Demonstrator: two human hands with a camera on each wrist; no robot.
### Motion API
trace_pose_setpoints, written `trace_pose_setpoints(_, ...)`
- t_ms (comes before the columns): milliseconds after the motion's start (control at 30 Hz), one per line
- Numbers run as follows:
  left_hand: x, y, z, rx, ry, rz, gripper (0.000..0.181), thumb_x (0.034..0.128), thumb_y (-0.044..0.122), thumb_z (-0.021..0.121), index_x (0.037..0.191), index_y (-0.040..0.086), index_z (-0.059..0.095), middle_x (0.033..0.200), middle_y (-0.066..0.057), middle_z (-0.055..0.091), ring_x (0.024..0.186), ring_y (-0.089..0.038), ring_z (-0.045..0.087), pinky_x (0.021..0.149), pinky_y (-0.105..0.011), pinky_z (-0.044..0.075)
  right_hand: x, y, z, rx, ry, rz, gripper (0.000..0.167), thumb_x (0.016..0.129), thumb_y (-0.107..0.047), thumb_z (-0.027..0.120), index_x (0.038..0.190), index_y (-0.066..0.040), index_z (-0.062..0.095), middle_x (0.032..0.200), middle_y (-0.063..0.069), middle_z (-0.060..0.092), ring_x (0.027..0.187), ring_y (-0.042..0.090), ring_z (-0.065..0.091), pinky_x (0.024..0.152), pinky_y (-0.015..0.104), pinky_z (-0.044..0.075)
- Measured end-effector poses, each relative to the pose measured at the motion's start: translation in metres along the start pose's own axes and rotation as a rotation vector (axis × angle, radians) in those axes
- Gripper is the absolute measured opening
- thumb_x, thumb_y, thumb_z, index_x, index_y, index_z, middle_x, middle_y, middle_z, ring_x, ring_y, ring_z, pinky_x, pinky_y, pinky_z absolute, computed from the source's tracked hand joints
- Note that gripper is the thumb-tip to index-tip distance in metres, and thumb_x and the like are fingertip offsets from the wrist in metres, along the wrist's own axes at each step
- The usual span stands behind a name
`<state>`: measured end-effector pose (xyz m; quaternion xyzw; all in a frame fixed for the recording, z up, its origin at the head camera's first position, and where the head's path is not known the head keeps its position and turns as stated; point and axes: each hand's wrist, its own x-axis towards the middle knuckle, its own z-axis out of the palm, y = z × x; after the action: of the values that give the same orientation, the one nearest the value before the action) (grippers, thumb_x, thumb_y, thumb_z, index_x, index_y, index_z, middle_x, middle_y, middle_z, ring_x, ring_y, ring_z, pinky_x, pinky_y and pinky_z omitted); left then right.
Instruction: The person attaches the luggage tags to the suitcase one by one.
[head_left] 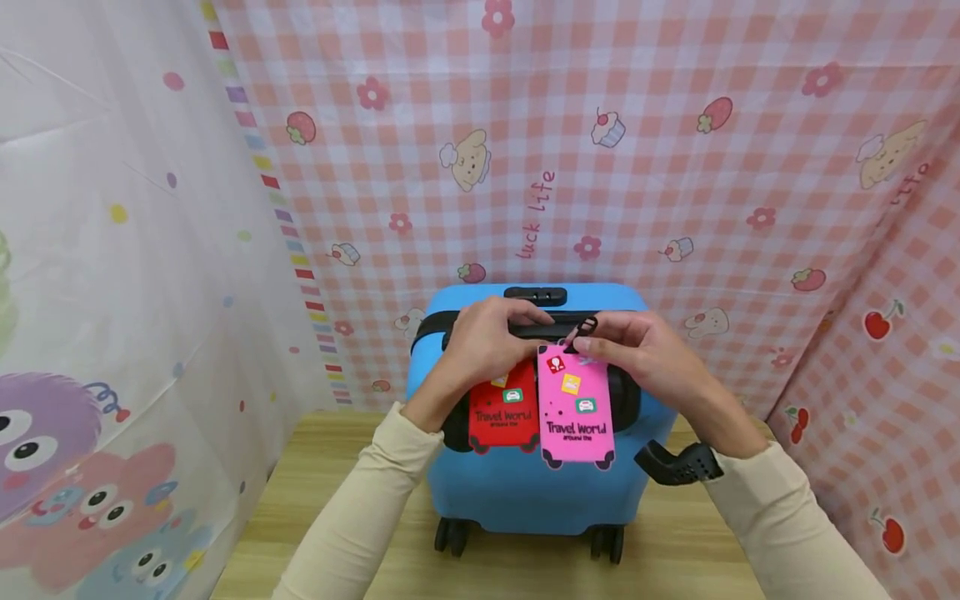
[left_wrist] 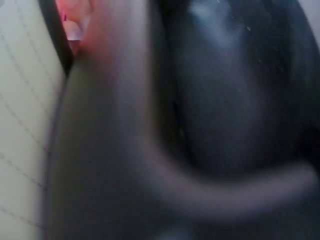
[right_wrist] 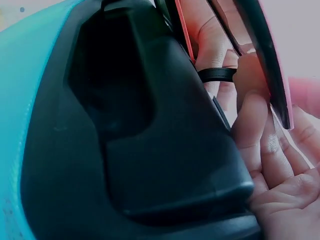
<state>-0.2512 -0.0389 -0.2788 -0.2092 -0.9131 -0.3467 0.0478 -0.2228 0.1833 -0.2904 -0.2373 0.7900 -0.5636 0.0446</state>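
Note:
A pink luggage tag (head_left: 576, 408) printed with travel pictures hangs in front of a blue suitcase (head_left: 536, 492). My right hand (head_left: 648, 354) pinches its black strap (head_left: 583, 332) near the tag's top. Just left of it, a red luggage tag (head_left: 504, 417) hangs partly under my left hand (head_left: 486, 337). That hand reaches over the suitcase's black handle area, index finger and thumb apart; its other fingers are hidden. In the right wrist view, the black strap (right_wrist: 217, 75) bends between fingers beside the suitcase's black side part (right_wrist: 165, 125). The left wrist view is mostly dark blur.
The suitcase stands on small black wheels (head_left: 450, 536) on a wood-grain surface (head_left: 300, 517). A combination lock (head_left: 536, 296) sits at its top. Behind hangs a pink checked cloth (head_left: 420, 167), and a white cartoon cloth (head_left: 135, 275) hangs at left. My right wrist wears a black mount (head_left: 678, 463).

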Motion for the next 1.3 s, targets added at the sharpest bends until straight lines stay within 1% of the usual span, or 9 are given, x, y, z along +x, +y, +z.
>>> trace_pose_setpoints(133,-0.0008,0.0007,0.0,-0.018,0.0,-0.004,0.022,0.0873,0.024,0.076,0.11,0.025,0.076,0.097,0.006,0.075,0.096,-0.012,0.059,0.09,-0.037,0.043,-0.0011,0.0007,-0.0006,0.012,-0.014,-0.013,0.023,0.1,-0.019,0.06,0.113,-0.002,0.068,0.094,0.009,0.07,0.082,0.023,0.067,0.073,0.033,0.058)
trace_pose_setpoints(267,-0.0009,0.001,-0.0006,-0.026,0.003,-0.019,0.024,0.0863,0.024,0.077,0.11,0.026,0.076,0.1,0.007,0.075,0.099,-0.011,0.059,0.091,-0.037,0.042,-0.0018,0.0011,-0.0007,0.014,-0.022,-0.021,0.024,0.1,-0.019,0.059,0.114,-0.002,0.068,0.095,0.009,0.07,0.083,0.024,0.068,0.074,0.034,0.058)
trace_pose_setpoints(367,-0.0009,0.0013,-0.0015,-0.04,-0.002,-0.033,0.026,0.0858,0.024,0.078,0.111,0.026,0.076,0.102,0.007,0.075,0.102,-0.011,0.058,0.09,-0.036,0.043,-0.0018,0.0014,-0.0005,0.016,-0.021,-0.02,0.024,0.1,-0.019,0.059,0.114,-0.002,0.068,0.095,0.01,0.07,0.083,0.024,0.068,0.074,0.034,0.058)
trace_pose_setpoints(533,-0.0006,0.0017,-0.0028,-0.076,-0.012,-0.049,0.029,0.0855,0.023,0.078,0.114,0.025,0.075,0.098,0.009,0.075,0.099,-0.011,0.06,0.089,-0.035,0.045,-0.0016,0.0011,0.0,0.018,-0.02,-0.017,0.023,0.1,-0.02,0.059,0.113,-0.002,0.068,0.093,0.01,0.07,0.081,0.024,0.068,0.073,0.034,0.058)
trace_pose_setpoints(667,0.0006,0.0018,-0.0032,-0.104,-0.019,-0.062,0.037,0.0859,0.023,0.078,0.122,0.024,0.071,0.101,0.008,0.075,0.104,-0.012,0.061,0.09,-0.035,0.046,-0.0016,0.0007,-0.0006,0.02,-0.013,-0.011,0.024,0.1,-0.02,0.059,0.113,-0.002,0.068,0.093,0.01,0.071,0.081,0.024,0.069,0.074,0.034,0.058)
trace_pose_setpoints(833,0.0007,0.0032,-0.0031,-0.118,-0.02,-0.096,0.052,0.0862,0.026,0.078,0.136,0.023,0.062,0.108,0.008,0.074,0.116,-0.014,0.056,0.089,-0.035,0.049,-0.0017,0.0009,-0.0014,0.012,-0.001,-0.005,0.025,0.1,-0.021,0.06,0.114,-0.002,0.068,0.095,0.009,0.071,0.083,0.025,0.07,0.076,0.034,0.058)
trace_pose_setpoints(933,0.0002,0.0031,-0.0032,-0.125,-0.019,-0.109,0.057,0.086,0.029,0.078,0.14,0.023,0.059,0.111,0.008,0.074,0.118,-0.015,0.054,0.087,-0.035,0.051,-0.0017,0.0012,-0.0008,0.015,-0.004,-0.011,0.025,0.1,-0.02,0.06,0.114,-0.001,0.068,0.096,0.01,0.071,0.084,0.026,0.07,0.076,0.034,0.059)
trace_pose_setpoints(1200,-0.0009,0.0018,-0.0042,-0.175,-0.028,-0.099,0.053,0.086,0.031,0.078,0.136,0.022,0.062,0.111,0.006,0.074,0.115,-0.015,0.059,0.091,-0.035,0.05,-0.0004,0.001,0.0013,0.019,-0.011,-0.009,0.023,0.099,-0.02,0.061,0.112,-0.003,0.068,0.098,0.011,0.07,0.086,0.025,0.068,0.076,0.034,0.058)
trace_pose_setpoints(1300,-0.0009,0.0008,-0.0042,-0.218,-0.038,-0.108,0.049,0.0879,0.031,0.076,0.135,0.022,0.063,0.111,0.005,0.074,0.109,-0.014,0.062,0.087,-0.034,0.052,-0.0012,0.0013,0.0027,0.02,-0.011,-0.019,0.022,0.1,-0.02,0.06,0.112,-0.003,0.068,0.1,0.012,0.069,0.087,0.025,0.068,0.076,0.034,0.058)
